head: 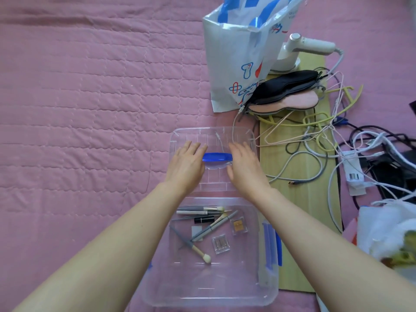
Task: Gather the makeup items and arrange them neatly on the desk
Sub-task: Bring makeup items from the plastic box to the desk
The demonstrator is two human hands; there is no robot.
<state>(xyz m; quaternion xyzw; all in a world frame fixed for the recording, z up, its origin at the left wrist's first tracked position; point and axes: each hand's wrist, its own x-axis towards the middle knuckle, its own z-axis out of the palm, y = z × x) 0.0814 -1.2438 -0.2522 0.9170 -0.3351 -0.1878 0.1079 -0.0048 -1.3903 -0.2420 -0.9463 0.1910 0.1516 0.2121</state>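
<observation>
Neither grip holds anything: the left hand [188, 162] and the right hand [244, 164] lie flat with fingers nearly straight, palms down on the clear lid [216, 140], one on each side of its blue handle [217, 156], just above the middle of the frame. Nearest, in the lower middle, the open clear bin [202, 289] sits on the pink quilted bed [78, 109], and the makeup items lie loose in its far half. A brush with a pale round tip [191, 245] runs diagonally, tip toward the lower right. Grey pencils [213, 226] slant the other way, ends toward the upper right. Along the far wall of the bin, slim brushes [200, 209] and a black lipstick tube [204, 219] lie with their long axes left to right. Two small clear compacts [220, 244] lie flat beside the pencils. All of these look light and rigid; the smooth barrels would likely roll and slip, so pinching each near mid-length seems safest, while the compacts, probably brittle, are best taken by opposite edges. Farther right, a tan board [292, 221] carries tangled cables [315, 149] and sleep masks [286, 93]; a white plastic bag [236, 52] stands in the upper middle.
</observation>
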